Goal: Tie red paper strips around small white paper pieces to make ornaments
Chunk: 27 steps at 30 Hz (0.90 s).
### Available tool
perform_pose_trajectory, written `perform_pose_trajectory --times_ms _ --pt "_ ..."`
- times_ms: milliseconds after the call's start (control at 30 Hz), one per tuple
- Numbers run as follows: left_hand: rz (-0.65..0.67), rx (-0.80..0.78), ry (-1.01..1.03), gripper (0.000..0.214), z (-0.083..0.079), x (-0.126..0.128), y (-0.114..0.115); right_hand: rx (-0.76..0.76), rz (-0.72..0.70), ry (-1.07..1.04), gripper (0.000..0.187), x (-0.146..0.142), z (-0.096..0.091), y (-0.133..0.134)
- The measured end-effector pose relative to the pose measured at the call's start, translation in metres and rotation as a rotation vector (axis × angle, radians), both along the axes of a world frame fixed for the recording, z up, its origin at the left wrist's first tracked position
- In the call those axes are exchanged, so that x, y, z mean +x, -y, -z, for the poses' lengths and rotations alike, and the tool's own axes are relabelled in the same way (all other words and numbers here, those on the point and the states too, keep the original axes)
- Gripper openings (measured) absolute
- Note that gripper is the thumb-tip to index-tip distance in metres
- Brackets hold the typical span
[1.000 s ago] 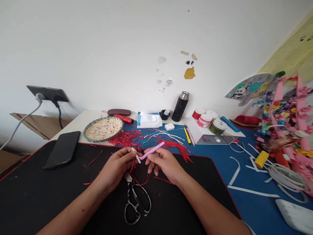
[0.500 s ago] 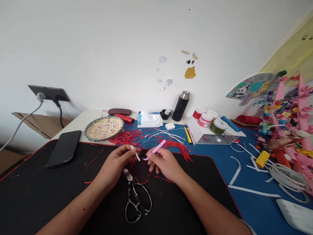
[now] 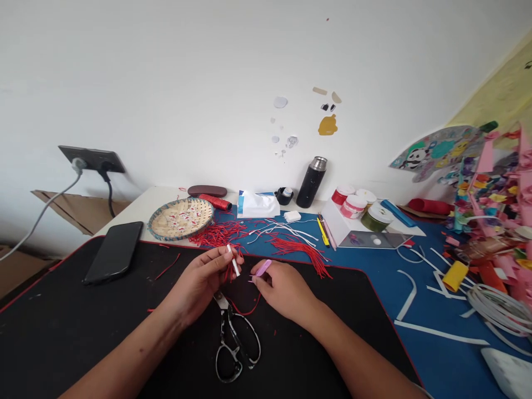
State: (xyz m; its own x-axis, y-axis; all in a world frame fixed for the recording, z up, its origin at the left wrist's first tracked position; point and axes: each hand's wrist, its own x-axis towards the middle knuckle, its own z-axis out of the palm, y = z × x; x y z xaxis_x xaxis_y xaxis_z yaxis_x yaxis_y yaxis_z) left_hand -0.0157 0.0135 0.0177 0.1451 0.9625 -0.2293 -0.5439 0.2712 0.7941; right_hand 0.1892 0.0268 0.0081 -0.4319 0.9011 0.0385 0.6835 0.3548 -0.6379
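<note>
My left hand (image 3: 201, 277) pinches a short, narrow white strip (image 3: 234, 261) that slants down to the right past the fingertips. Red threads show behind and under those fingers. Across a small gap, my right hand (image 3: 288, 288) grips pink tweezers (image 3: 263, 268), whose thin tips point left and look slightly apart. The tips do not touch the strip. Black-handled scissors (image 3: 235, 346) lie on the black mat (image 3: 316, 354) below my left hand, their blades partly hidden by it. One red cord (image 3: 252, 310) curls on the mat between the hands.
Behind the hands are a woven basket (image 3: 155, 231) with small pieces, red cord bundles (image 3: 301, 252), white strips and a tissue pack (image 3: 260, 205). A phone (image 3: 114, 252) lies left. A black flask (image 3: 311, 183), paint jars (image 3: 377, 216) and paper crafts (image 3: 486, 194) stand right.
The tweezers have turned in my right hand, and less of their shaft shows. The white strip is held more upright. The whole view has shifted slightly.
</note>
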Motion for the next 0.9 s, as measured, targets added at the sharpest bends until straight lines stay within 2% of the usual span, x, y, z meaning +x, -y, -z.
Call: perform_pose_trajectory --times_ms 300,433,533,700,900 --pt "-0.014 -0.005 0.037 0.023 0.0008 0.0006 0.0001 0.040 -0.014 0.062 0.016 0.0003 -0.0001 0.0021" --pt "-0.006 -0.062 0.093 0.015 0.0004 -0.0004 -0.0006 0.098 -0.097 -0.066 0.016 -0.0006 -0.0025 0.0031" --pt "-0.029 -0.132 0.151 0.005 -0.0016 -0.0009 -0.0019 0.168 -0.107 -0.202 0.018 -0.0002 -0.0047 0.0045" --pt "-0.079 -0.241 0.196 0.028 -0.0046 0.0008 -0.0040 0.303 -0.095 -0.390 0.021 0.0012 -0.0050 0.0059" --pt "-0.051 -0.299 0.221 0.029 -0.0020 0.0038 -0.0024 0.332 -0.210 -0.466 0.028 0.0006 -0.0049 0.0070"
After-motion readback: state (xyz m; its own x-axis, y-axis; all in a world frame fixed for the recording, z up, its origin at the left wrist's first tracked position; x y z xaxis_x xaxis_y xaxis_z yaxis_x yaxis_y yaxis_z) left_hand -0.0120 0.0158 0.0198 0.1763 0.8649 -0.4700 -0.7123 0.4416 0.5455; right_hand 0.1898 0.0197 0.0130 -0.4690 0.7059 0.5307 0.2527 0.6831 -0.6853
